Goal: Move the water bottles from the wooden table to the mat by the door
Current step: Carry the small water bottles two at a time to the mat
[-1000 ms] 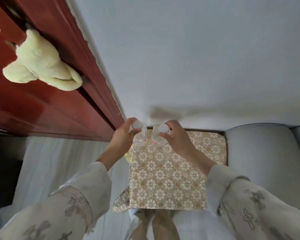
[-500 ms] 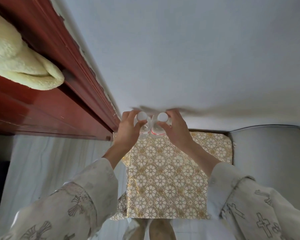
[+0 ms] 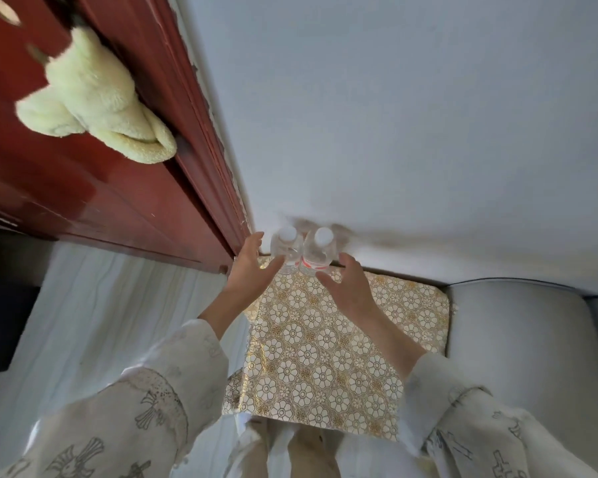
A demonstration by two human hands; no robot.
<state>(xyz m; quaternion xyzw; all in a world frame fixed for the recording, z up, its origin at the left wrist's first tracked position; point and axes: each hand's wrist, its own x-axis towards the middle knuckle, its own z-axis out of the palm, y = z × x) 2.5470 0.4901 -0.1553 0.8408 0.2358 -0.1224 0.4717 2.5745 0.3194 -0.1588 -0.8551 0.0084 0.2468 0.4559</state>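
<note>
Two clear water bottles with white caps stand upright side by side at the far edge of the gold flower-patterned mat (image 3: 328, 353), against the white wall. The left bottle (image 3: 285, 248) is plain and the right bottle (image 3: 316, 251) has a red-striped label. My left hand (image 3: 252, 272) hovers just left of the left bottle with its fingers spread, holding nothing. Just right of and below the right bottle is my right hand (image 3: 347, 288), also open and apart from the bottle.
A dark red wooden door (image 3: 118, 188) and its frame run along the left, with a pale yellow plush toy (image 3: 94, 101) hanging on it. A grey cushioned seat (image 3: 518, 346) borders the mat on the right. Pale tiled floor (image 3: 94, 322) lies to the left.
Both hands carried the bottles forward to the mat's far edge at the wall, set them down and let go. The hands have drawn back slightly with fingers spread.
</note>
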